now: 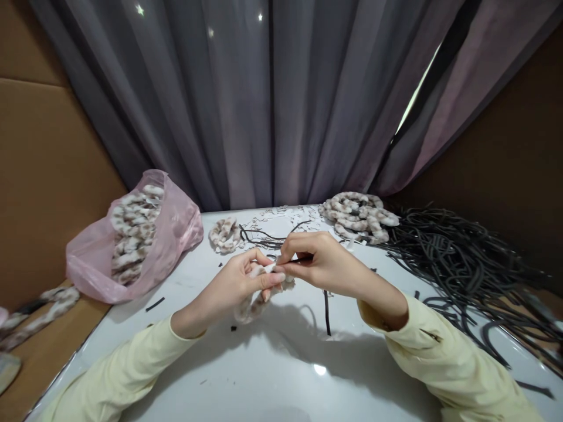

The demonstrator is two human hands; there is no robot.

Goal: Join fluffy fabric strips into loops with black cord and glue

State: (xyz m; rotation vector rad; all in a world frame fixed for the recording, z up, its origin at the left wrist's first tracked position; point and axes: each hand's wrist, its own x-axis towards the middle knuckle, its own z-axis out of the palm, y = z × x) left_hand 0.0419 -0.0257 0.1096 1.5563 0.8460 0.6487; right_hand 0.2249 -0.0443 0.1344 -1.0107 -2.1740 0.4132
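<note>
My left hand (246,281) is closed on a fluffy white-and-brown fur tube (250,309), whose loop hangs below the fingers. Close against it, my right hand (319,262) pinches a thin black cord (303,258) at the tube's white end. The fingertips of both hands nearly meet over the middle of the table, and they partly hide where cord and tube come together.
A pink bag (178,220) of fur tubes stands at left. Behind my hands lie a fur ring (225,234), loose cords and scraps. A fur-tube pile (358,214) and a big heap of black cords (457,252) are at right on the white table (211,381).
</note>
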